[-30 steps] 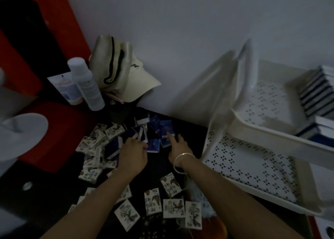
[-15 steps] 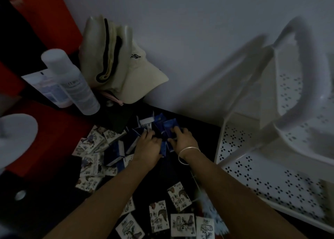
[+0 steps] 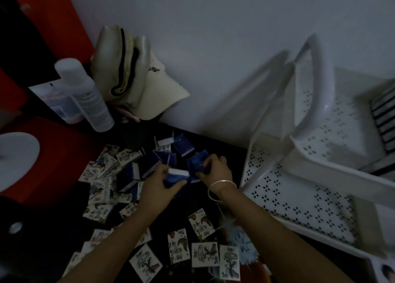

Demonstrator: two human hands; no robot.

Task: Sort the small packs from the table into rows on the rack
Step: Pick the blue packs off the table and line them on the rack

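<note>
From my feed, far left: a bottle (image 3: 85,94) and a cap (image 3: 136,79) by the wall, not part of the job. Then the table (image 3: 226,154) w/ many loose packs: white printed ones (image 3: 204,253) scattered, blue ones (image 3: 128,175) heaped mid-table. Left hand (image 3: 158,184) has fingers curled round one blue pack (image 3: 178,175); right hand (image 3: 215,169) grips another blue pack (image 3: 197,165) (too dark for finger detail). At right, the rack (image 3: 299,197): I only see one row of packs (image 3: 383,115), on its upper tray. Early days, I'd judge; most is left.
</note>
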